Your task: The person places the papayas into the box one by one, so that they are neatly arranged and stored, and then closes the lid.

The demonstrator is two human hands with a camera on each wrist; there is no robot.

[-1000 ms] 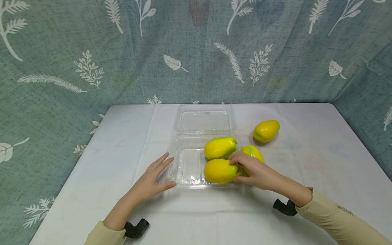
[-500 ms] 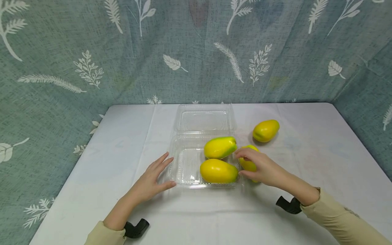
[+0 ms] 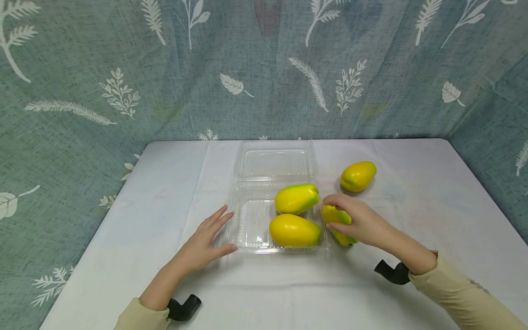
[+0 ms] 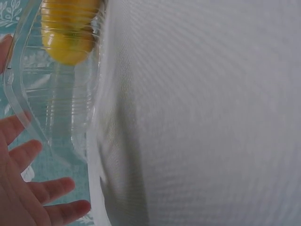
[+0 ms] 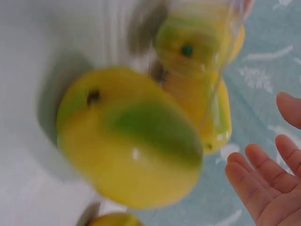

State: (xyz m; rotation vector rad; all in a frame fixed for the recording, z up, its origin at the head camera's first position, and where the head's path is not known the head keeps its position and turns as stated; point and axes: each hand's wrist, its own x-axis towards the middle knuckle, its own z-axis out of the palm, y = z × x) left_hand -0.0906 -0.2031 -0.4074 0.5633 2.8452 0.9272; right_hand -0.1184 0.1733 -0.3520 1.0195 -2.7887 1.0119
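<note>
Our left hand [image 3: 204, 243], fingers spread, flanks a box [image 3: 252, 222] with two fruits [image 3: 295, 230]; our right hand [image 3: 360, 221], fingers parted, hovers over another fruit [image 3: 335, 215].

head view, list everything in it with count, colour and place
Clamshell base: 1, clear, middle of table
Clamshell lid: 1, clear, folded open behind the base
Mango-like fruits: 4, yellow-green, two inside the base, one just right of it, one farther back right
Tablecloth: 1, white, over the table
Leaf-print curtain: 1, blue-green and white, around back and sides
Curved pieces: 2, black, at the wrists
Sleeves: 2, beige, lower corners
Left hand: 1, by the base's left edge
Right hand: 1, over the outside-right fruit
</note>
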